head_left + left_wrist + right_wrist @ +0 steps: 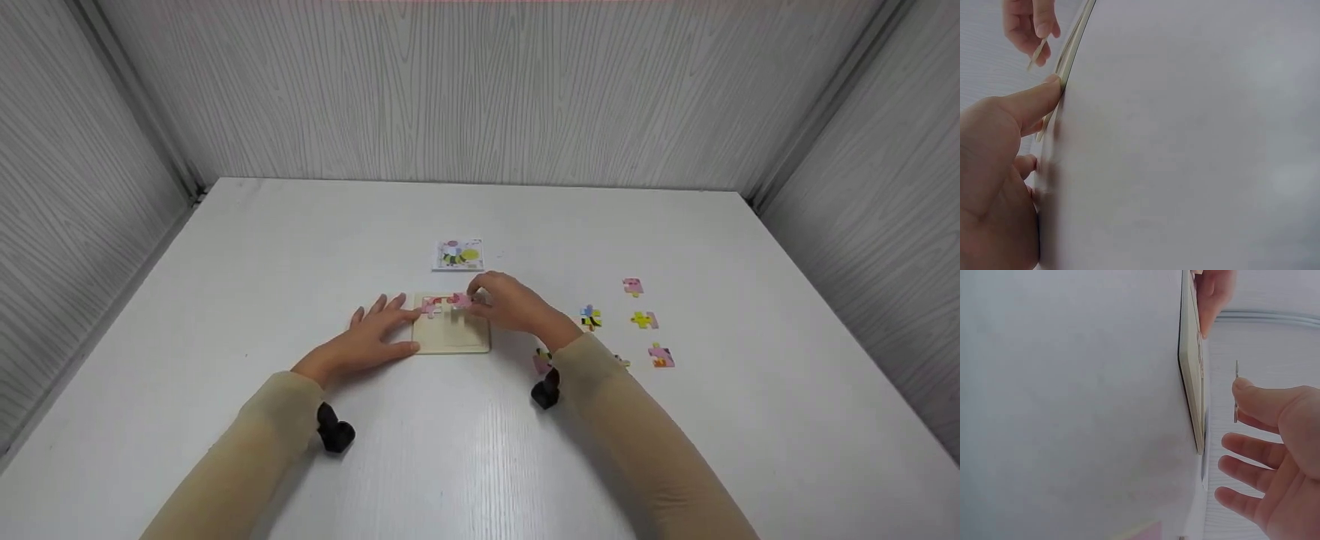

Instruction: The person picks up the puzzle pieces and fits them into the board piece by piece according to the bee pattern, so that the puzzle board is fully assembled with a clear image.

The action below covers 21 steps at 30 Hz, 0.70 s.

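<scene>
A shallow wooden puzzle board lies on the table, with a pink piece set in its upper left corner and red colouring beside it. My left hand rests at the board's left edge, fingers extended, its thumb touching the rim. Over the board's upper right part, my right hand pinches a pink puzzle piece between thumb and index finger. In the right wrist view that puzzle piece is seen edge-on, raised off the board, while the other fingers are spread.
Behind the board lies a square bee picture card. Several loose pieces are scattered at the right, among them a pink one, a yellow one and a striped one. A piece lies partly hidden by the right wrist.
</scene>
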### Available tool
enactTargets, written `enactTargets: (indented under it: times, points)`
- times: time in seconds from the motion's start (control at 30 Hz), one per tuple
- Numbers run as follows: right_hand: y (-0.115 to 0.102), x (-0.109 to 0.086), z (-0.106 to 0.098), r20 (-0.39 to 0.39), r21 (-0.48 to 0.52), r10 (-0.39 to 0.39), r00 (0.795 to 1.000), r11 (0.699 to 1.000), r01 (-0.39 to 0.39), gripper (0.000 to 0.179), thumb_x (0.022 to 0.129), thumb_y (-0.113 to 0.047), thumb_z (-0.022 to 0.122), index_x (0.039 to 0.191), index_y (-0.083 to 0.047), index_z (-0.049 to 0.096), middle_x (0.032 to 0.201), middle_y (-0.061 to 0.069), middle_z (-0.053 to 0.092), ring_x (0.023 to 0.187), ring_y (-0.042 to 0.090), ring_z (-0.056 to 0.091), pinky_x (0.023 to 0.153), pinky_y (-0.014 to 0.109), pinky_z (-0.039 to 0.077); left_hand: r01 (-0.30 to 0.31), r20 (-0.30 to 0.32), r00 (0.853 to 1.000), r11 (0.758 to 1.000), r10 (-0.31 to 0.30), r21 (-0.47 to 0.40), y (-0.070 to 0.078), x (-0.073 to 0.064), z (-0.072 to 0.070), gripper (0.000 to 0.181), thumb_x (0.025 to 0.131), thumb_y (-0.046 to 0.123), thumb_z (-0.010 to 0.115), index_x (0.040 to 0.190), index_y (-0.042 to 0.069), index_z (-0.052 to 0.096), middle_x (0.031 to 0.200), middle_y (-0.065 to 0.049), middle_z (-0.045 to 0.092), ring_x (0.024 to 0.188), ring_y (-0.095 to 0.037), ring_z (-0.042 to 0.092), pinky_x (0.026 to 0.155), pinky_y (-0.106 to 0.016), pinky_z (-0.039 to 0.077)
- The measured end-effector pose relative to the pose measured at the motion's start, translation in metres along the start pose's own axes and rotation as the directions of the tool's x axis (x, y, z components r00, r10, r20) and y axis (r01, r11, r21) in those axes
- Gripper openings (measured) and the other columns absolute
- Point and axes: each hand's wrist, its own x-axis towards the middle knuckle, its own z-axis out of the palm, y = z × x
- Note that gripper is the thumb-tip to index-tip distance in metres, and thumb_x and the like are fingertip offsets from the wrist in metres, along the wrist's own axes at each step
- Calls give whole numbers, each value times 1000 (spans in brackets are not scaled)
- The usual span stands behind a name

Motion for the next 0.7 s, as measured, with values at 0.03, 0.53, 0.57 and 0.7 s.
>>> enactTargets:
  times: [0.03,0.53,0.57,0.7]
  points:
    - [0,1,1,4,0,12,1000,1000,-12,25,91,-22,62,110,-7,59,114,6,58,107,19,51,91,35,41,2,0,1000,1000,-2,4,0,1,0,63,91,48,53,144,18,36,155,-12,7,140,-32,-8,106,-55,-10]
    - [-2,16,6,60,-22,41,997,999,-40,23,91,-17,61,110,-6,61,109,6,60,102,18,53,92,33,42,-6,-10,1000,1000,6,9,-1,4,3,62,92,44,54,144,17,36,154,-14,7,140,-34,-7,105,-56,-9]
    - [-3,17,7,63,-21,48,997,999,-47,23,91,-18,61,111,-6,61,108,6,60,101,17,53,92,33,43,-3,-12,1000,1000,3,11,-1,4,3,62,91,44,54,144,17,36,154,-14,7,140,-34,-7,106,-56,-9]
    - [-4,20,9,69,-33,78,995,997,-76,23,90,-19,63,110,-7,61,105,4,59,96,16,53,89,32,44,0,-10,1000,1000,0,10,-1,3,2,62,92,44,54,144,16,36,154,-14,7,140,-34,-7,106,-56,-9]
